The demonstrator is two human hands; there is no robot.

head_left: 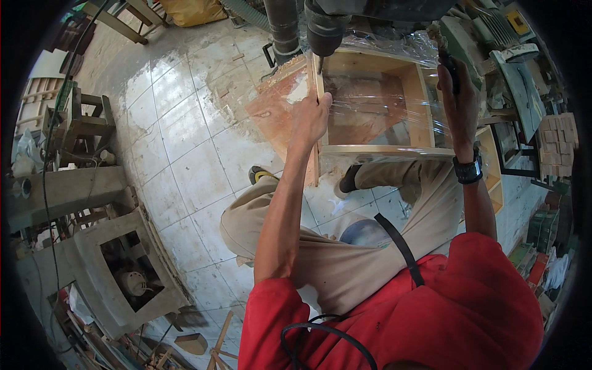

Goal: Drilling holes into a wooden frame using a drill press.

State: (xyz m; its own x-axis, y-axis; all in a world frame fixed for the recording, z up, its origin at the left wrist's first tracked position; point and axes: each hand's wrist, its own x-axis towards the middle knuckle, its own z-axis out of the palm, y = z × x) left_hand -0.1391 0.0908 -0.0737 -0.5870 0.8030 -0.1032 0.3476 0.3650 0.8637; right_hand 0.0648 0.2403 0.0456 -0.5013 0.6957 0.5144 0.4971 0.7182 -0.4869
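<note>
A drill press chuck (324, 38) hangs at the top centre, with its thin drill bit (320, 65) reaching down to a narrow wooden strip (313, 73). My left hand (310, 117) is closed around this strip just below the bit, thumb on its right side. Whether the bit has entered the wood I cannot tell. At the upper right, my right hand (459, 105) wraps around a black handle (453, 73). Between my hands lies a light wooden box frame (385, 150) with a divider, partly covered by clear plastic film (385, 102).
A brown board (269, 123) lies under the strip. The drill press column (282, 28) rises behind. My bent legs (345, 265) are below the frame. A grey machine housing (132, 271) and a wooden stool (86, 123) stand left; stacked wooden blocks (558, 147) sit far right.
</note>
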